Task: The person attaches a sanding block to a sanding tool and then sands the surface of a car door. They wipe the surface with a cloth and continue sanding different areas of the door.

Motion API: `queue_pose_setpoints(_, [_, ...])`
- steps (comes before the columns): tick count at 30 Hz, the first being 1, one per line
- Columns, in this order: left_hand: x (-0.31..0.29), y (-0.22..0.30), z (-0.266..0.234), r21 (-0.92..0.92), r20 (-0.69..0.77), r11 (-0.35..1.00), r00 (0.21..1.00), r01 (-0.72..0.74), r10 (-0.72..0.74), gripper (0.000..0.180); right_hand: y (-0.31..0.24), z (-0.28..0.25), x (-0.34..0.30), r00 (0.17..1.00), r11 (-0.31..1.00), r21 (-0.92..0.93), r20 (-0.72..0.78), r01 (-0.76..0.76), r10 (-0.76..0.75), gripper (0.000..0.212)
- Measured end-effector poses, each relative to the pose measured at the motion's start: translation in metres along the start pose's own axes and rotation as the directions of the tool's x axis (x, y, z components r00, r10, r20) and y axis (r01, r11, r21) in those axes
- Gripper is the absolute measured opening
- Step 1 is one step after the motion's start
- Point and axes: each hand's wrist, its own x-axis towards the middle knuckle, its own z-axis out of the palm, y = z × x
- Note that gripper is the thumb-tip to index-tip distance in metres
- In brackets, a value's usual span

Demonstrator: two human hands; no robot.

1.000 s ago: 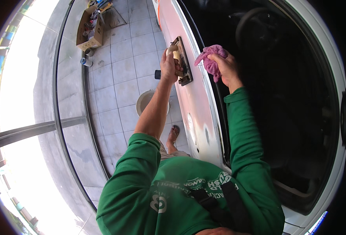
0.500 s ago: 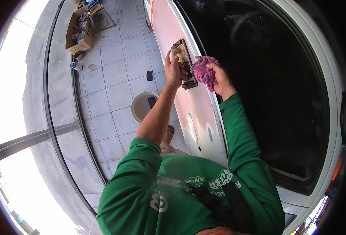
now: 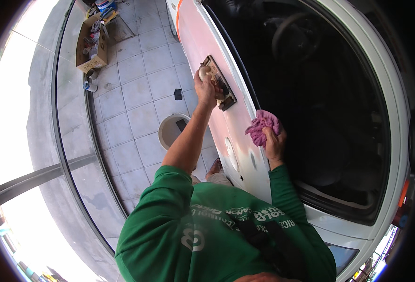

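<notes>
My left hand (image 3: 204, 90) is closed around the knob and grip of a long hand sanding block (image 3: 224, 88). The block lies along the car door (image 3: 195, 40), which is patched in pink and white. In my right hand (image 3: 275, 145) is a crumpled purple-pink cloth (image 3: 265, 123), bunched near the door's upper edge beside the dark window opening. The cloth sits nearer to me than the block, apart from it. A door handle recess (image 3: 231, 152) shows below the block. The block's sanding face is hidden against the panel.
Left of the door, a pale bucket (image 3: 163, 134) with a dark block inside stands on the tiled floor (image 3: 137, 89). A small black block (image 3: 178, 95) lies beyond it. By the glass panel (image 3: 83, 188) are a cardboard box (image 3: 90, 64) of odds and ends and a can (image 3: 89, 87).
My right hand has drawn the cloth back toward me along the door edge, away from the sanding block. My left hand still holds the block, slightly nearer now.
</notes>
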Motion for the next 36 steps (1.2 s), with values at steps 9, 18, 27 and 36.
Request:
queue_pose_setpoints(9, [-0.025, 0.004, 0.018, 0.12, 0.025, 0.991, 0.998, -0.06, 0.057, 0.048, 0.018, 0.001, -0.002, 0.989, 0.98, 0.186, -0.118, -0.065, 0.087, 0.036])
queue_pose_setpoints(18, [-0.143, -0.062, -0.002, 0.039, 0.049, 0.999, 0.998, -0.036, 0.034, 0.059, 0.055, -0.018, 0.001, 0.99, 0.983, -0.172, -0.111, 0.063, -0.083, 0.034])
queue_pose_setpoints(27, [0.017, 0.008, -0.014, 0.072, -0.008, 0.997, 1.0, 0.011, -0.01, 0.049, 0.031, -0.005, 0.005, 0.986, 0.977, 0.198, -0.129, -0.081, 0.108, 0.032])
queue_pose_setpoints(36, [-0.072, -0.018, 0.009, -0.215, 0.154, 0.974, 0.987, 0.071, -0.038, 0.054, 0.032, -0.004, 0.002, 0.973, 0.947, 0.313, -0.186, -0.075, 0.138, 0.028])
